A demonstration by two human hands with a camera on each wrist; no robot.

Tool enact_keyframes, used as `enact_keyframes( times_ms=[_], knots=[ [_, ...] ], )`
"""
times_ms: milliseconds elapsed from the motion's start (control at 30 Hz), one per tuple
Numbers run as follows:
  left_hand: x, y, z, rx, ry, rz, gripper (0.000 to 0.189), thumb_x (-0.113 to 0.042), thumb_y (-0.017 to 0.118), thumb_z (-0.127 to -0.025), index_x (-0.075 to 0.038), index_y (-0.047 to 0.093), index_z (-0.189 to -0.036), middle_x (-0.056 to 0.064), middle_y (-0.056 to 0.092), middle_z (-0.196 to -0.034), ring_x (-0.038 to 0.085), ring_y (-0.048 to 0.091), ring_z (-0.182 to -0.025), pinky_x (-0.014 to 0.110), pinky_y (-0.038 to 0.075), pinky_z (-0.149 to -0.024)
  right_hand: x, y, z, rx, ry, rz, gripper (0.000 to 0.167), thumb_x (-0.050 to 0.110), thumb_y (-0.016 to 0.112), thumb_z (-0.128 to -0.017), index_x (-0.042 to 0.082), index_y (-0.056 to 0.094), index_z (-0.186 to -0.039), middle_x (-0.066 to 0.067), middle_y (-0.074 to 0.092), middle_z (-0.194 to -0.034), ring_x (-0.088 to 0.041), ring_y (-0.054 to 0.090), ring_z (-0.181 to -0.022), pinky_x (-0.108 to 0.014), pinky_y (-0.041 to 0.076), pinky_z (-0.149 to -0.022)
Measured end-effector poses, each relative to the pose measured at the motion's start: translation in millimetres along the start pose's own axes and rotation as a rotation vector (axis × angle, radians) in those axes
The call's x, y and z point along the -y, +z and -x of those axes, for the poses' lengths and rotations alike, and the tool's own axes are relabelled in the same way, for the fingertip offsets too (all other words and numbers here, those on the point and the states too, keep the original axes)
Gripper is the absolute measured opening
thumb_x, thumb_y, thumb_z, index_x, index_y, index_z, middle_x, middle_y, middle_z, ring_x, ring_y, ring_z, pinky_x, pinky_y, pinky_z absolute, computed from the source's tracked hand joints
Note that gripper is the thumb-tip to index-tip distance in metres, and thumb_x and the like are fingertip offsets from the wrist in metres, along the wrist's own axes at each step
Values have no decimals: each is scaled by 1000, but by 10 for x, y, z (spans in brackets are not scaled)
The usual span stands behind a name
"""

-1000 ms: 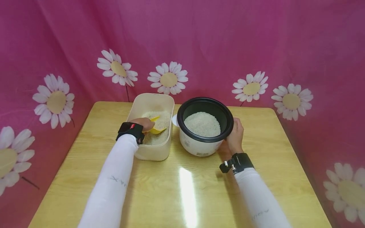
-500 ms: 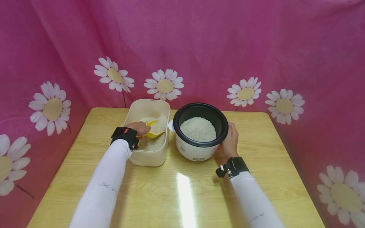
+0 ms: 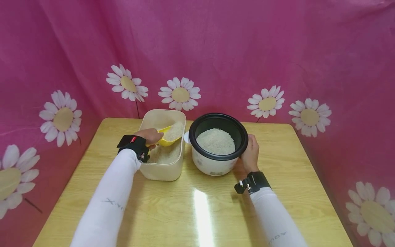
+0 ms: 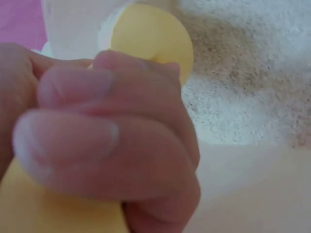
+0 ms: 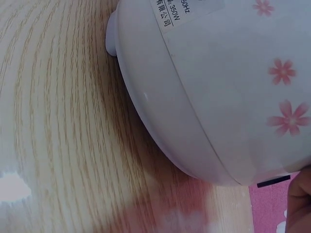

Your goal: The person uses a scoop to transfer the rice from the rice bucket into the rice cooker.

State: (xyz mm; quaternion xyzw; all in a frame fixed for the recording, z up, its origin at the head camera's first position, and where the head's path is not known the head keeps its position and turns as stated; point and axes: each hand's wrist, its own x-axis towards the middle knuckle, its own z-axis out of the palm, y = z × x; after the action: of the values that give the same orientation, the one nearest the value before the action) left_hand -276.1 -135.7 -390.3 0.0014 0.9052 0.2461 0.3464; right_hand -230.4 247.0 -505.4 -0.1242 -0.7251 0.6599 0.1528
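My left hand [image 3: 150,136] grips a yellow scoop [image 3: 168,140] by its handle, with the fingers curled round it in the left wrist view. White rice heaps in the scoop, which is over the rice [image 3: 166,154] inside a cream plastic bin [image 3: 163,171]. Beside the bin on its right stands a white rice cooker [image 3: 213,167] with a black rim and a mound of rice [image 3: 216,141] in it. My right hand [image 3: 250,154] is at the cooker's right side; most of its fingers are hidden behind the cooker. Pink flowers and a label mark the cooker wall [image 5: 233,87].
Both containers stand on a light wooden table [image 3: 172,212], near its far edge. A pink curtain [image 3: 216,51] with printed daisies hangs behind and along both sides. A bright reflection lies on the tabletop in front of the cooker.
The left hand has drawn the scoop up out of the rice, and it now carries a heap. The right hand stays at the cooker. The head view has tilted slightly.
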Motion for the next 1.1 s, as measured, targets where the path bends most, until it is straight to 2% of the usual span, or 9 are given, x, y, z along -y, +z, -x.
enact_keyframes(
  times_ms=[200, 400, 533, 633, 700, 767, 933, 1100],
  knots=[
    [-37, -78, 189, 9, -29, 143, 43, -39, 36, -112, 0, 44, -129, 4, 50, -82, 15, 50, -67, 24, 43, -66, 12, 23, -11, -9, -32, 29, 30, 41, 35, -111, 24, 60, -107, 7, 54, -86, -10, 53, -75, -20, 44, -63],
    [-60, -119, 346, 2, -40, 167, 47, -42, 34, -112, 1, 45, -130, 2, 49, -78, 15, 48, -65, 26, 42, -69, 36, 8, -31, -23, -40, 27, 30, 44, 36, -110, 26, 60, -106, 6, 55, -87, -11, 54, -80, -19, 45, -67],
    [10, -123, 378, 25, -12, 249, 49, -42, 32, -113, 2, 43, -131, 0, 49, -76, 13, 48, -64, 25, 42, -67, 40, 4, -27, -14, -20, 22, 30, 45, 36, -110, 27, 60, -107, 7, 55, -86, -10, 54, -79, -19, 45, -66],
    [42, -123, 379, 40, 6, 327, 49, -41, 32, -113, 3, 43, -130, 0, 48, -77, 10, 46, -62, 21, 42, -62, 183, -2, 61, 2, -1, 24, 30, 39, 35, -111, 25, 61, -107, 8, 55, -86, -10, 55, -81, -20, 46, -69],
    [58, -126, 384, 42, 22, 322, 50, -40, 31, -113, 5, 44, -129, -1, 48, -75, 9, 45, -61, 21, 41, -59, 274, -5, 122, 9, 16, 29, 28, 36, 36, -111, 24, 61, -107, 8, 56, -86, -10, 55, -82, -19, 47, -70],
    [74, -120, 400, 33, 10, 321, 51, -42, 32, -113, 4, 45, -130, -1, 48, -76, 10, 46, -62, 21, 42, -60, 354, -8, 177, 19, 30, 22, 27, 33, 36, -111, 23, 61, -107, 8, 56, -86, -10, 55, -82, -19, 47, -69],
    [146, -119, 412, 16, 1, 311, 49, -45, 32, -112, 0, 46, -126, -1, 48, -77, 12, 46, -64, 23, 41, -61, 180, 3, 89, 9, 36, 16, 27, 36, 36, -111, 25, 61, -107, 8, 55, -86, -10, 54, -82, -19, 46, -69],
    [195, -144, 395, 9, 31, 288, 46, -44, 30, -113, -2, 48, -118, -2, 47, -74, 11, 45, -62, 23, 40, -60, 11, 17, 4, -7, 5, 14, 30, 40, 35, -111, 26, 61, -106, 7, 54, -84, -9, 53, -75, -20, 44, -63]
  ],
)
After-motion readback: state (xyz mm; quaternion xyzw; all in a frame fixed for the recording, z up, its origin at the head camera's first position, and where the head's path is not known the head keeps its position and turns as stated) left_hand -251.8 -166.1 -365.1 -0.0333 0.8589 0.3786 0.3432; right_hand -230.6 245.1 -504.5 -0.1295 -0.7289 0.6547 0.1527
